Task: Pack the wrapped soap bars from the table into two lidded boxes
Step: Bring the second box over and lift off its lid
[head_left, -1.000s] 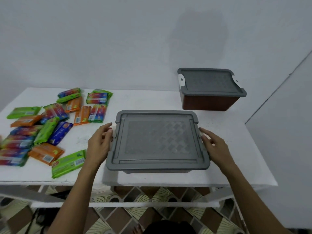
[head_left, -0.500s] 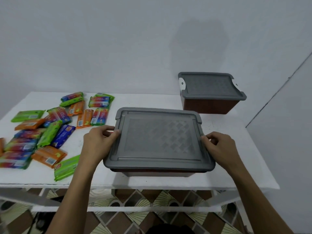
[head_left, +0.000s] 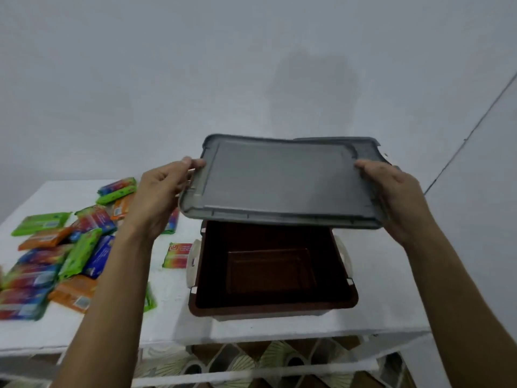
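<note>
Your left hand (head_left: 159, 197) gripped the left edge of the grey lid (head_left: 279, 180), thumb on top and fingers curled under, and your right hand (head_left: 391, 191) held the right edge the same way. You held the lid in the air, tilted, above and a little beyond the brown box (head_left: 271, 270). The box stood open and empty on the white tabletop (head_left: 377, 289), with its cream latches (head_left: 193, 261) swung out at the sides. The wrapped soap bars (head_left: 81, 247) lay in a loose pile well to the left. One bar (head_left: 177, 254) lay on its own just beside the box's left wall, and none had been packed. The second box was not plainly in view past the raised lid. From here, the weak point looked to be your grip. You held the lid only at its two short edges, so letting go with one hand before it was down could have let it swing and drop onto the box rim or the bars. Setting it down to the left would probably have put it on top of the pile, and it might have pushed bars toward the edge. The box also stood close to the front edge of the tabletop. A knock from a forearm while you reached across for soap could have pushed it off. The bare patch to the right of the box seemed the safer place for the lid.
</note>
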A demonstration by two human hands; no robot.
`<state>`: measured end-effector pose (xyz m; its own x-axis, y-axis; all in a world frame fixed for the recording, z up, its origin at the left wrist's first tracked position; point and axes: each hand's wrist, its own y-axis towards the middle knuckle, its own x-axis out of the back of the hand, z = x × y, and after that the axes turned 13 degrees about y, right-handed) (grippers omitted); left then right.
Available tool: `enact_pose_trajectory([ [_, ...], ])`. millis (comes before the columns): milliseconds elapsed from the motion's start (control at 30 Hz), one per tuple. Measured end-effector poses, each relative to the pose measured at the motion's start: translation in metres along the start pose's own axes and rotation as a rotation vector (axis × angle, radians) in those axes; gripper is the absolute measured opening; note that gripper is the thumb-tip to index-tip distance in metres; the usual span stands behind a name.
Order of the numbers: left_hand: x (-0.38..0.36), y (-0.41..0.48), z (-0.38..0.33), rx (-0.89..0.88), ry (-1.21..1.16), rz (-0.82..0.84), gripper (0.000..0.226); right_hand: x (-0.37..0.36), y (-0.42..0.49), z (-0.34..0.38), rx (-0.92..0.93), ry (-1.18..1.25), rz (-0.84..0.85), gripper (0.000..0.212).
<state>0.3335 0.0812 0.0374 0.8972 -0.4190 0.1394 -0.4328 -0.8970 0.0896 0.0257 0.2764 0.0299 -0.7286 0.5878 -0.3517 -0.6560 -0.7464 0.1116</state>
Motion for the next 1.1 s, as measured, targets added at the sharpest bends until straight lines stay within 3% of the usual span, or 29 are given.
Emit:
enact_pose_trajectory([
  [200,-0.038,0.071,0.008,-0.277,0.438,0.008,0.027,0.016,0.054,0.003,0.504,-0.775,-0.006,0.028],
  [333,-0.079,0.109,0.029,-0.371,0.702,-0.075,0.033,0.036,0.083,-0.016,0.568,-1.017,-0.017,0.031],
  [633,-0.137,0.134,0.1,-0.193,0.954,0.308,0.032,0.092,0.091,-0.099,0.242,-1.063,0.034,0.038],
  [933,-0.128,0.128,0.108,-0.129,1.015,0.362,0.02,0.1,0.084,-0.112,0.084,-1.023,0.122,0.043],
  [1100,-0.096,0.096,0.1,-0.165,1.055,0.219,0.024,0.079,0.053,-0.104,0.191,-1.033,-0.121,0.03],
])
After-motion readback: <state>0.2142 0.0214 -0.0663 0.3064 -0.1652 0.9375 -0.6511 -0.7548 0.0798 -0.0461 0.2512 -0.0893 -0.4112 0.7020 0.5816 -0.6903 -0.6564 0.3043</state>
